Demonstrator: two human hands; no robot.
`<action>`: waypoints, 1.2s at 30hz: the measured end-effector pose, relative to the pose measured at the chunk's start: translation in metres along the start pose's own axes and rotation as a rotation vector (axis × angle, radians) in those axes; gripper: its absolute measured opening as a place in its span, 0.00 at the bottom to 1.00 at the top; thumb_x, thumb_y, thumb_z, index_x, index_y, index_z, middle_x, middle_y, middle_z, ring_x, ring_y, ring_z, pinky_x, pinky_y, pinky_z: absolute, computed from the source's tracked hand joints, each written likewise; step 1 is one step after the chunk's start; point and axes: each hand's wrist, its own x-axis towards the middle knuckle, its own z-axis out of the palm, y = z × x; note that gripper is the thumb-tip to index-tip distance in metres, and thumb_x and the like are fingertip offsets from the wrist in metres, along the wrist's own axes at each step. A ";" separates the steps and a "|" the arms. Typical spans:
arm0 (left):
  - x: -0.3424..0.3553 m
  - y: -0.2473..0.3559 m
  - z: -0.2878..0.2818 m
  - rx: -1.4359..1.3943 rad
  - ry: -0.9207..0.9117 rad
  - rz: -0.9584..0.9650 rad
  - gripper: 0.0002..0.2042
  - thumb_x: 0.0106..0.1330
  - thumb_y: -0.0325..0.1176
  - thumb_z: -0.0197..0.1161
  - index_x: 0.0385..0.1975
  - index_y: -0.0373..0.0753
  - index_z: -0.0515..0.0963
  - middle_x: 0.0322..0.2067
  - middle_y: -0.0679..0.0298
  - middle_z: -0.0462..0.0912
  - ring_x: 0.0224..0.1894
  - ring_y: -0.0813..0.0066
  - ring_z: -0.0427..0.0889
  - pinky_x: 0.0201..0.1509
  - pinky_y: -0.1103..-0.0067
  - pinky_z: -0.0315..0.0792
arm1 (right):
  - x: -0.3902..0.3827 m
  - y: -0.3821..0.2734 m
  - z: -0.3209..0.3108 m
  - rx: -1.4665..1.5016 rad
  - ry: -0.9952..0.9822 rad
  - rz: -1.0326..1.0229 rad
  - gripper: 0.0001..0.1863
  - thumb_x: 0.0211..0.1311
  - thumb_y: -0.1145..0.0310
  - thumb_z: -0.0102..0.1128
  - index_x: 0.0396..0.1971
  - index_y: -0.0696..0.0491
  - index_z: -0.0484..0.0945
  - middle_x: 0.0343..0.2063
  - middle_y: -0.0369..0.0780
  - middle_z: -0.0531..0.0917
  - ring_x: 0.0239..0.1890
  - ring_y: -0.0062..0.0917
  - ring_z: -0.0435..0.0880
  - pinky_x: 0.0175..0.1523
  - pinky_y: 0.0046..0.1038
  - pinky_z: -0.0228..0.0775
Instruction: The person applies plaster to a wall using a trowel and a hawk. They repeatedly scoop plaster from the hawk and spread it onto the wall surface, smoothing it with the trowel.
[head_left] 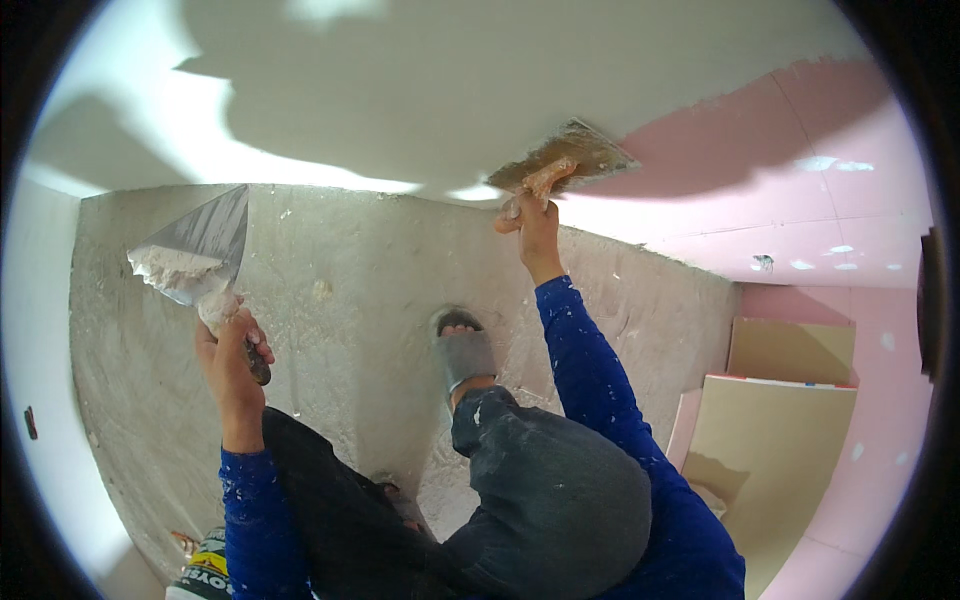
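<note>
the flat trowel (600,150) is up at the lower part of the wall, near where it meets the floor, its blade seeming to lie against the surface just where the pale coat (400,90) gives way to bare pink board (740,150). the right hand (540,238) has its fingers curled round the grip, closed on it, arm stretched out. from here i'd say the spreading is in hand: drawing the coat along toward the pink part.

the left hand (230,355) is wrapped about the handle of a wide triangular blade (205,225), held out over the floor, with a lump of pale filler (175,268) sitting along one edge. to my eye, the next stroke calls for even pressure and a low angle on the trowel, with the loaded blade kept level so nothing slides off; a fresh scoop could come from there.

further out, the rough grey floor (340,285) spreads below, a sandalled foot (466,350) planted on it. to the right, tan boards (775,450) lean near another pink wall, dabbed with pale spots. a printed container (205,570) peeks in by the left sleeve (260,520).
</note>
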 end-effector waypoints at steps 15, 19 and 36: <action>0.001 0.005 0.006 -0.108 -0.015 0.008 0.15 0.62 0.31 0.59 0.46 0.32 0.71 0.22 0.67 0.70 0.19 0.80 0.70 0.21 0.82 0.67 | -0.079 -0.066 -0.042 -0.705 -0.155 -0.110 0.13 0.61 0.63 0.63 0.32 0.59 0.78 0.30 0.42 0.81 0.32 0.28 0.80 0.36 0.31 0.72; -0.001 0.006 0.005 -0.056 -0.041 -0.010 0.16 0.64 0.34 0.59 0.48 0.33 0.70 0.21 0.68 0.69 0.19 0.81 0.70 0.20 0.82 0.67 | -0.078 -0.057 -0.003 -1.281 -0.502 -0.330 0.17 0.56 0.58 0.60 0.33 0.59 0.80 0.29 0.50 0.84 0.31 0.47 0.84 0.40 0.43 0.76; 0.003 0.003 -0.012 -0.076 0.004 -0.027 0.15 0.63 0.33 0.58 0.46 0.33 0.70 0.21 0.68 0.68 0.19 0.79 0.70 0.22 0.83 0.67 | -0.008 -0.040 0.024 -1.638 -0.327 -0.197 0.19 0.59 0.53 0.56 0.31 0.56 0.83 0.27 0.48 0.86 0.30 0.41 0.87 0.36 0.41 0.79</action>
